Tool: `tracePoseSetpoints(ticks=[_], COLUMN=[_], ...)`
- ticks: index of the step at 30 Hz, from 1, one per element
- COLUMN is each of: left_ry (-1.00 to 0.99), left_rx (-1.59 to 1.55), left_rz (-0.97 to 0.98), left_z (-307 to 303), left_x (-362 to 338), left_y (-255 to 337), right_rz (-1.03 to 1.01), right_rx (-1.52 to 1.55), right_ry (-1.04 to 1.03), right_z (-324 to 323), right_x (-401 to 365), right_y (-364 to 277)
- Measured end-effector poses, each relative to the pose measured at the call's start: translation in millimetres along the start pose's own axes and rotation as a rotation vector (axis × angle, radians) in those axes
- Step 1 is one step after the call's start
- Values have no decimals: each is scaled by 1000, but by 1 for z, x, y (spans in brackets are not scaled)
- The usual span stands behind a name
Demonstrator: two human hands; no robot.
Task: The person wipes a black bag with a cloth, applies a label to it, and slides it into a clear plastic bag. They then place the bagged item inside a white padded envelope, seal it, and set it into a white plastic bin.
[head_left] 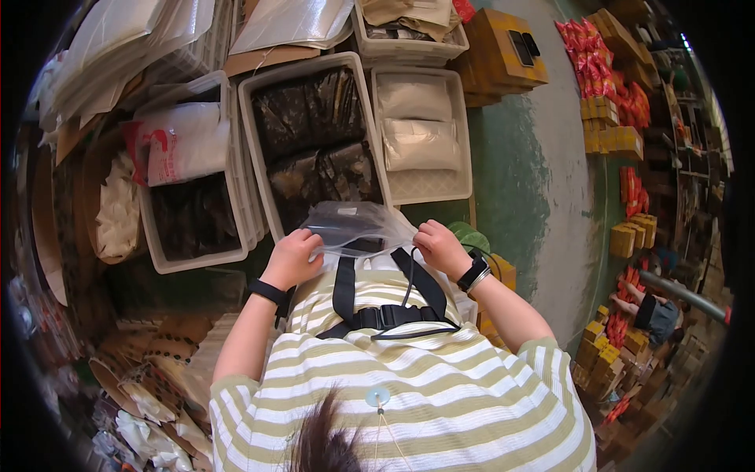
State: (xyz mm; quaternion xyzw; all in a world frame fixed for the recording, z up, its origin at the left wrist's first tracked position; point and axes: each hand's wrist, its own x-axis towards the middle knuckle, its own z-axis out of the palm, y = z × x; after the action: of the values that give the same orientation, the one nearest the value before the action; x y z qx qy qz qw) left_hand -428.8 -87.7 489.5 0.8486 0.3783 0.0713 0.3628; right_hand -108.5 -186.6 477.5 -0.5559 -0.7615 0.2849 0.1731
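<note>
A clear plastic bag (346, 222) is stretched between my two hands in front of my waist. My left hand (293, 258) pinches its left edge, and my right hand (440, 250) pinches its right edge. Just beyond the bag stands a white bin (245, 118) holding dark, plastic-wrapped packages (314, 110). To its right, another white bin (465, 134) contains pale wrapped packages (421, 144). A third bin (161, 263) at the left has dark packages and a white-and-red plastic bag (185, 145).
Stacked clear sheets (110, 47) rise at the upper left. Cardboard boxes (495, 55) with a phone (521, 49) on top stand at the upper right. Red packets (586, 59) and yellow boxes line the right, where another person (657, 315) is partly visible. Cardboard (169, 346) lies lower left.
</note>
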Motion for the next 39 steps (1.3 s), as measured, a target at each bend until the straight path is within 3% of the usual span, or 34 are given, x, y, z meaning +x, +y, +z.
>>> tracePoseSetpoints(ticks=[6, 8, 14, 26, 35, 39], left_ry=[-205, -156, -265, -221, -228, -142], left_rx=[-72, -53, 190, 28, 18, 8], left_rz=[148, 253, 444, 337, 344, 386], left_z=[3, 16, 70, 96, 106, 102], left_x=[47, 66, 98, 104, 103, 98], left_y=[34, 53, 76, 68, 69, 66], right_rz=[8, 15, 56, 90, 109, 154], right_rx=[-6, 9, -51, 34, 157, 176], right_ry=[68, 79, 84, 125, 127, 162], right_z=[-4, -4, 6, 5, 12, 14], right_x=[5, 5, -2, -1, 3, -1], right_y=[-3, -3, 3, 2, 3, 2])
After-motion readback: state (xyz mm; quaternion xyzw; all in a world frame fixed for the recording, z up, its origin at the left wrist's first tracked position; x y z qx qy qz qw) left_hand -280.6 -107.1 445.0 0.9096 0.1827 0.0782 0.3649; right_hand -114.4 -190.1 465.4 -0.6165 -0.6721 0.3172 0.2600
